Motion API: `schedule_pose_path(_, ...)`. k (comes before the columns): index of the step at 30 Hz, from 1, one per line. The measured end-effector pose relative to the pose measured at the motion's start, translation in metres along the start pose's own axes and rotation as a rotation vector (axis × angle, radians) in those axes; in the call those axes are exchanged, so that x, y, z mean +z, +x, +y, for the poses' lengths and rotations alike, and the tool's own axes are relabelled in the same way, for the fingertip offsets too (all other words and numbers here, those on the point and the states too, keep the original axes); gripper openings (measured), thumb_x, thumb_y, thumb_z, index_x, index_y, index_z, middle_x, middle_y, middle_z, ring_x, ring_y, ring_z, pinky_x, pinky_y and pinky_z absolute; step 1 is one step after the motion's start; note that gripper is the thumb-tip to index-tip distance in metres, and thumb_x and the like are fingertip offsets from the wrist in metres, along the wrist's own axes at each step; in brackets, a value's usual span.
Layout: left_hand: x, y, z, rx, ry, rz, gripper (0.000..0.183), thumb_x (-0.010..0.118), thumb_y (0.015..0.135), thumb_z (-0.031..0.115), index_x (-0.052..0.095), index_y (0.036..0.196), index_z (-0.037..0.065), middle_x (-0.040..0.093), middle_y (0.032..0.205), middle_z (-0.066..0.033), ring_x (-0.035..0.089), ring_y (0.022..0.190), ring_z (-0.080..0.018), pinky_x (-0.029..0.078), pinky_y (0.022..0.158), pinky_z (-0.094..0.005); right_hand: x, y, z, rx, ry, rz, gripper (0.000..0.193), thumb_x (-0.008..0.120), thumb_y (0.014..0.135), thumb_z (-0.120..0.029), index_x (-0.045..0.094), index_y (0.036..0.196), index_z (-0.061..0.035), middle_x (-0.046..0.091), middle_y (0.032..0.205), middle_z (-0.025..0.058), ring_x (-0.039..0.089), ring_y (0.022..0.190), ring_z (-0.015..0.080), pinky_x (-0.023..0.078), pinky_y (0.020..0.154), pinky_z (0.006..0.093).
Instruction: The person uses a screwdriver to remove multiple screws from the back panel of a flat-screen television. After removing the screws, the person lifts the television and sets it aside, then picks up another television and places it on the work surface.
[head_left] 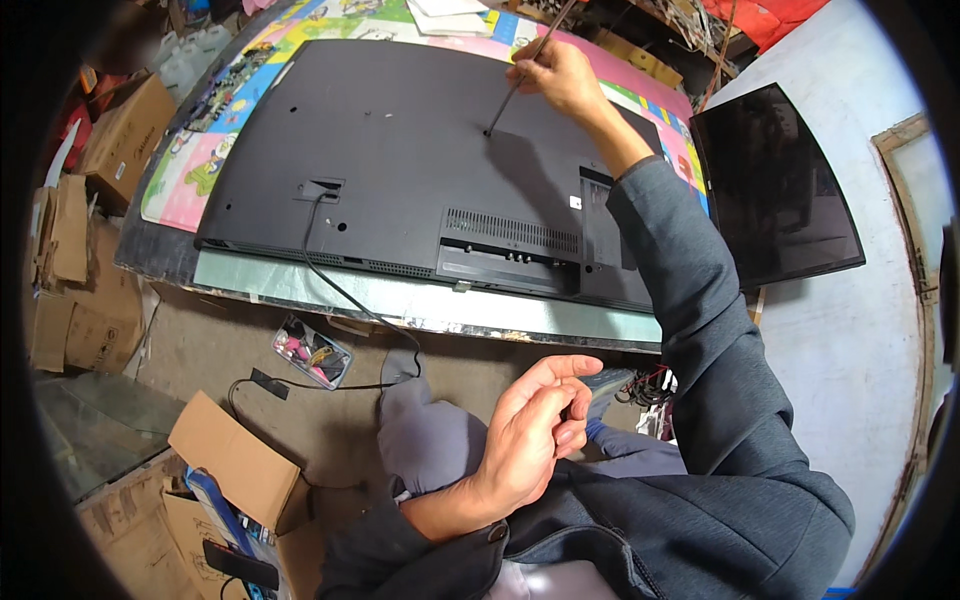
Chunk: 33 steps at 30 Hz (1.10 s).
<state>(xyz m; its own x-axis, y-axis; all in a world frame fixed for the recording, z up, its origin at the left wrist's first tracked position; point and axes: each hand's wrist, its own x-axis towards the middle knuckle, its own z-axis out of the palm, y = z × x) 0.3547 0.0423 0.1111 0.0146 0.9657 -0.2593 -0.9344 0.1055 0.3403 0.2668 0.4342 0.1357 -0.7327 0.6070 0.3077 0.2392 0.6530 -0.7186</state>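
Observation:
A flat-screen TV [400, 160] lies face down, its dark back panel up. My right hand [560, 80] reaches across it and pinches the shaft of a long, thin screwdriver [508, 97]. The tool leans, its lower tip at a screw hole in the upper middle of the panel; its upper end runs out of view. Over my lap, short of the TV, my left hand [530, 430] is closed with its fingers curled. Whatever lies inside those fingers is hidden. A black power cord [345, 285] leaves the panel's recess and hangs over the near edge.
Under the TV is a table with a colourful cartoon mat [185, 180]. Another dark screen [775, 185] leans against the right wall. On the floor are a plastic tub of small parts [335, 375] and an open cardboard box [235, 450]. More cartons [125, 135] are stacked at left.

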Motion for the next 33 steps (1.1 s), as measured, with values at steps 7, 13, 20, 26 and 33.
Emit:
schedule_pose_path(7,0.001,0.001,-0.001,-0.003,-0.009,0.013,0.031,0.041,0.097,0.008,0.054,0.124,-0.002,0.052,0.086,-0.0033,0.038,0.063,-0.0072,0.035,0.057,-0.0229,0.001,0.004,0.005,-0.008,0.004,0.07,0.022,0.067,0.094,-0.019,0.069,0.096,0.0025,0.074,0.083,0.0081,0.072,0.079,0.015,0.058,0.072,0.0304)
schedule_pose_path(13,-0.001,0.002,-0.003,0.02,-0.025,0.024,0.031,0.041,0.097,0.007,0.054,0.124,-0.002,0.053,0.089,-0.0044,0.039,0.064,-0.0076,0.037,0.058,-0.0233,0.003,-0.007,-0.025,-0.037,-0.635,0.168,0.024,0.069,0.089,-0.022,0.072,0.086,0.0007,0.073,0.075,0.0097,0.073,0.079,0.0201,0.057,0.074,0.0334)
schedule_pose_path(20,0.0,0.006,-0.006,0.019,-0.027,0.032,0.03,0.041,0.097,0.007,0.054,0.123,-0.002,0.054,0.09,-0.0047,0.039,0.065,-0.0076,0.037,0.059,-0.0231,0.007,-0.005,-0.024,-0.069,-0.074,0.23,0.012,0.069,0.085,-0.009,0.062,0.087,0.0005,0.066,0.066,0.0075,0.063,0.059,0.0135,0.051,0.057,0.0293)
schedule_pose_path(26,0.002,0.008,-0.007,0.015,-0.019,0.029,0.03,0.042,0.097,0.007,0.055,0.123,-0.001,0.054,0.09,-0.0049,0.039,0.065,-0.0076,0.037,0.059,-0.0231,0.001,0.004,-0.01,-0.181,0.09,0.173,0.011,0.068,0.085,-0.009,0.063,0.086,0.0007,0.068,0.068,0.0102,0.066,0.063,0.0164,0.053,0.062,0.0317)
schedule_pose_path(33,0.003,0.008,-0.008,0.043,-0.021,0.063,0.031,0.043,0.095,0.007,0.055,0.123,-0.001,0.055,0.091,-0.0054,0.04,0.065,-0.008,0.037,0.058,-0.0234,-0.003,-0.008,-0.028,-0.21,-0.332,0.284,0.021,0.07,0.084,-0.017,0.064,0.079,0.003,0.067,0.068,0.0153,0.068,0.067,0.0229,0.052,0.063,0.0383)
